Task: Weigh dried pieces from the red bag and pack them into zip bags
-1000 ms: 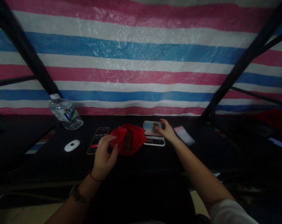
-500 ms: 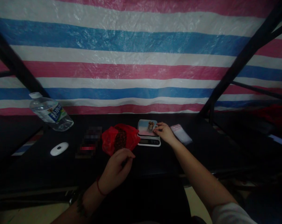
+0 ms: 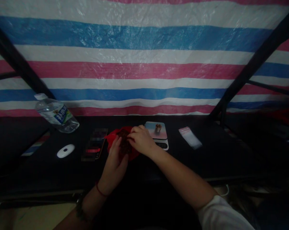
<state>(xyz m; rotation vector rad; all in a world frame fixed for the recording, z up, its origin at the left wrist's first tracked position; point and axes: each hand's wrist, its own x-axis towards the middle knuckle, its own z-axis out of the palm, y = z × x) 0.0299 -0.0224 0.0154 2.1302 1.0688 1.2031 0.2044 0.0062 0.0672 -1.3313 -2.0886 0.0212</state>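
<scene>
A red plastic bag (image 3: 112, 135) lies spread on the black table, with small dark brown dried pieces (image 3: 124, 145) in it. Over the bag's left side reaches my left hand (image 3: 115, 161), its fingers stretched across the pieces and the thumb held apart. My right hand (image 3: 143, 140) comes in from the right, fingertips pinched together above the pieces; whatever they hold is too small to make out. Just beyond that hand sits a small digital scale (image 3: 162, 135) with a cup picture on its platform. My right wrist and hand partly cover the scale's lower left.
Clear zip bags (image 3: 190, 138) lie right of the scale. To the left are a blurred-out phone (image 3: 94, 145), a white oval device (image 3: 65, 151) and a tilted large plastic bottle (image 3: 59, 115). Dark metal posts (image 3: 240, 76) flank the table (image 3: 221, 153); a striped tarp (image 3: 139, 70) hangs behind.
My right hand has moved left from the scale's platform to the red bag. My left hand has shifted up and left over the bag's contents, its fingers straightening. The view has shifted slightly.
</scene>
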